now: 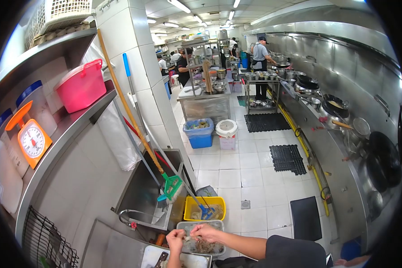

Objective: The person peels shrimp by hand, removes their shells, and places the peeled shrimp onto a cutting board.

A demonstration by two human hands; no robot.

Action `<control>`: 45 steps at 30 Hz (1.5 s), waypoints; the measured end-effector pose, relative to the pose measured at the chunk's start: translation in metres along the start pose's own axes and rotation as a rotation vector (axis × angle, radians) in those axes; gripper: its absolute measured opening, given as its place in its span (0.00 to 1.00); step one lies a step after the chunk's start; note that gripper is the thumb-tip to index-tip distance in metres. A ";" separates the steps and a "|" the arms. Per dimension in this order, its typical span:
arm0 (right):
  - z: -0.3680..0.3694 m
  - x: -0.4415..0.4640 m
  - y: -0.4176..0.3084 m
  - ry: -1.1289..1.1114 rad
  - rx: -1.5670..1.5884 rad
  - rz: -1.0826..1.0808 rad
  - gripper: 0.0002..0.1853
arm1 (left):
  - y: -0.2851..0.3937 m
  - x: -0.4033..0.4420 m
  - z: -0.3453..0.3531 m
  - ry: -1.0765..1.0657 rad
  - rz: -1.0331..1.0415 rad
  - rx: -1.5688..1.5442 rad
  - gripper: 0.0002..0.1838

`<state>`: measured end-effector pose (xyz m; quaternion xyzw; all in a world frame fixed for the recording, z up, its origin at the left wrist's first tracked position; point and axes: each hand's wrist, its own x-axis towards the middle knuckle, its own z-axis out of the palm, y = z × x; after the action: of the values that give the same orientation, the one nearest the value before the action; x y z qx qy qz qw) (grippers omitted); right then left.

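My left hand (175, 240) and my right hand (205, 232) are close together, fingers pinched, over a clear plastic tub (219, 250). Between the fingertips is a small greyish piece that looks like a shrimp, mostly hidden by the fingers. Greyish-brown pieces (205, 246) of the same look lie in the tub. Below my left hand are a white cutting board (150, 255), a knife (161, 259) with a dark handle, and the rim of a metal tray (203, 257).
Behind the tub stands a yellow bin (223, 203) with a blue-headed brush. Left are a metal sink (140, 196) with a tap (126, 218), leaning broom handles (125, 105), and a shelf bearing an orange scale (32, 140). Woks (336, 103) line the right; a person (260, 56) stands there.
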<state>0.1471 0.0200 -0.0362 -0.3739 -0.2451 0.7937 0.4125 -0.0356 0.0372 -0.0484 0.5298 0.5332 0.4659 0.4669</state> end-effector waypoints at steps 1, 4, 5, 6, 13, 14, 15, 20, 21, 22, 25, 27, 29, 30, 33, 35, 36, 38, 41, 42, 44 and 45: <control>0.001 -0.005 -0.002 0.032 -0.047 0.023 0.06 | 0.000 0.003 -0.003 0.011 -0.052 -0.026 0.02; -0.001 -0.007 0.002 0.173 0.062 -0.061 0.07 | -0.001 0.009 -0.004 0.019 0.127 0.227 0.08; -0.001 -0.006 0.003 0.172 0.059 -0.059 0.07 | -0.002 0.009 0.001 0.022 0.231 0.419 0.12; 0.002 -0.005 0.003 0.282 0.117 -0.118 0.07 | 0.003 0.005 0.005 0.026 0.334 0.612 0.16; 0.008 0.005 -0.002 0.482 -0.001 -0.332 0.08 | 0.032 -0.015 0.037 -0.069 -0.209 -0.074 0.17; 0.007 0.008 -0.002 0.473 -0.004 -0.329 0.08 | 0.039 -0.020 0.042 -0.105 -0.303 -0.467 0.15; 0.007 0.009 0.000 0.424 -0.037 -0.343 0.08 | 0.031 -0.020 0.045 -0.113 -0.178 -0.390 0.13; 0.007 0.001 -0.006 0.289 -0.313 -0.299 0.06 | 0.033 -0.025 0.035 -0.069 -0.216 -0.288 0.06; 0.008 0.000 -0.008 0.249 -0.359 -0.284 0.06 | 0.030 -0.026 0.033 -0.066 -0.205 -0.303 0.06; 0.010 0.000 -0.009 0.209 -0.402 -0.269 0.05 | 0.027 -0.027 0.030 -0.065 -0.196 -0.314 0.06; 0.016 -0.003 -0.012 0.205 -0.438 -0.286 0.05 | 0.025 -0.026 0.027 -0.059 -0.175 -0.347 0.07; 0.016 -0.002 -0.011 0.143 -0.368 -0.276 0.05 | 0.027 -0.025 0.026 -0.047 -0.191 -0.356 0.07; 0.014 0.000 -0.009 0.080 -0.293 -0.264 0.04 | 0.032 -0.026 0.025 -0.033 -0.206 -0.361 0.08; 0.012 0.000 -0.008 0.092 -0.322 -0.227 0.04 | 0.035 -0.027 0.026 -0.043 -0.223 -0.360 0.08; 0.005 0.000 -0.007 0.103 -0.288 -0.196 0.05 | 0.030 -0.027 0.031 -0.037 -0.218 -0.238 0.07; 0.003 -0.001 -0.003 0.101 -0.231 -0.201 0.05 | 0.025 -0.028 0.031 -0.019 -0.195 -0.121 0.07; 0.005 -0.004 -0.004 0.204 -0.498 -0.300 0.07 | 0.032 -0.029 0.031 0.017 -0.084 0.108 0.07; 0.012 -0.010 -0.004 0.304 -0.766 -0.398 0.08 | 0.036 -0.029 0.031 0.056 0.028 0.337 0.08; 0.021 -0.014 -0.005 0.173 -0.319 -0.255 0.09 | 0.036 -0.028 0.031 0.097 0.299 0.671 0.10; 0.020 -0.013 -0.004 0.166 -0.286 -0.261 0.10 | 0.036 -0.027 0.031 0.082 0.322 0.667 0.10; 0.016 -0.010 -0.005 0.163 -0.248 -0.269 0.11 | 0.035 -0.028 0.034 0.061 0.347 0.665 0.09; 0.012 -0.007 -0.007 0.196 -0.297 -0.279 0.10 | 0.035 -0.029 0.038 0.050 0.221 0.407 0.09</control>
<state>0.1436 0.0169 -0.0211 -0.4684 -0.3673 0.6438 0.4807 0.0062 0.0081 -0.0189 0.6567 0.5661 0.4099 0.2832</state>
